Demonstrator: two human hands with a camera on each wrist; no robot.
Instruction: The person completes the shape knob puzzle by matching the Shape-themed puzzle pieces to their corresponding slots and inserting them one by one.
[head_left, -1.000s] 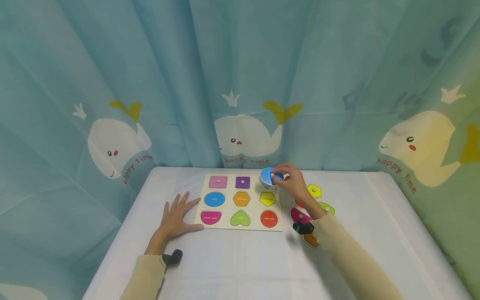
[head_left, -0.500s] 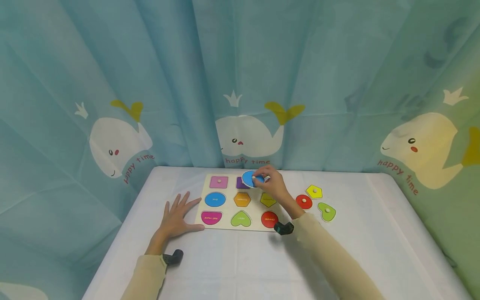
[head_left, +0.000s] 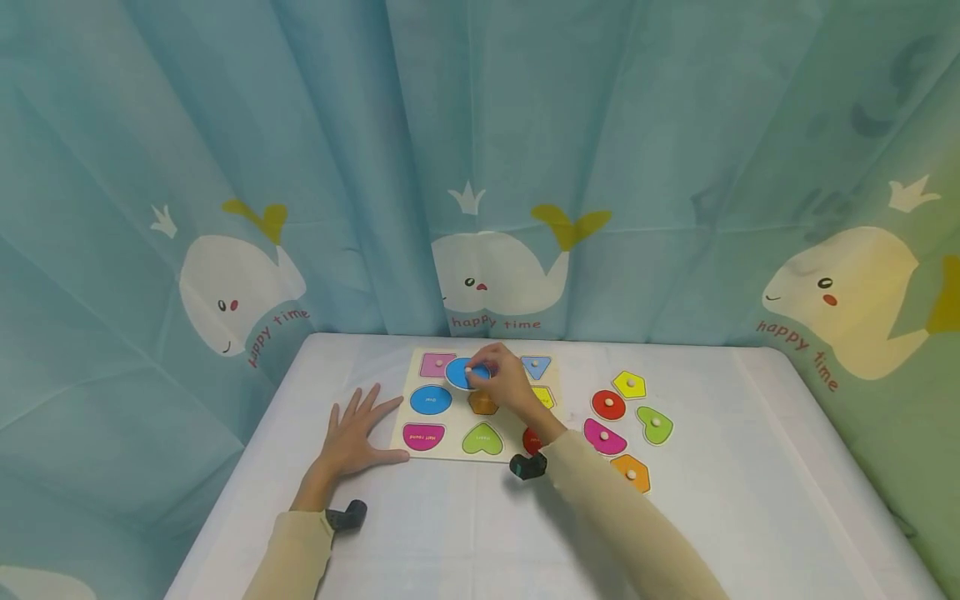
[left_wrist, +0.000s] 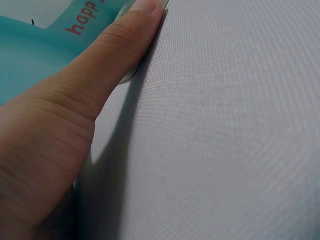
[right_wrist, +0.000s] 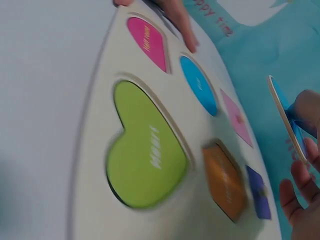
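Observation:
My right hand [head_left: 504, 382] pinches the small knob of a blue oval puzzle piece [head_left: 459, 373] and holds it above the puzzle board [head_left: 455, 417]. In the right wrist view the oval piece [right_wrist: 287, 117] is tilted and raised off the board. My left hand [head_left: 360, 435] lies spread on the table at the board's left edge, its thumb and fingertips right at the rim. In the left wrist view the thumb [left_wrist: 110, 55] rests against the board's corner. A pink piece [head_left: 437, 365] and a light blue triangle piece [head_left: 536, 367] sit in the board; a purple square piece [right_wrist: 258, 192] does too.
Right of the board lie loose knobbed pieces: a yellow pentagon [head_left: 629, 384], a red circle [head_left: 608, 405], a green heart [head_left: 655, 425], a magenta half round [head_left: 603, 437] and an orange hexagon [head_left: 632, 473]. A blue curtain [head_left: 360, 167] hangs behind the white table [head_left: 465, 533].
My right hand has carried the blue oval piece leftward across the board, from over the triangle, past the purple square, toward the blue oval recess. The left hand has stayed in place.

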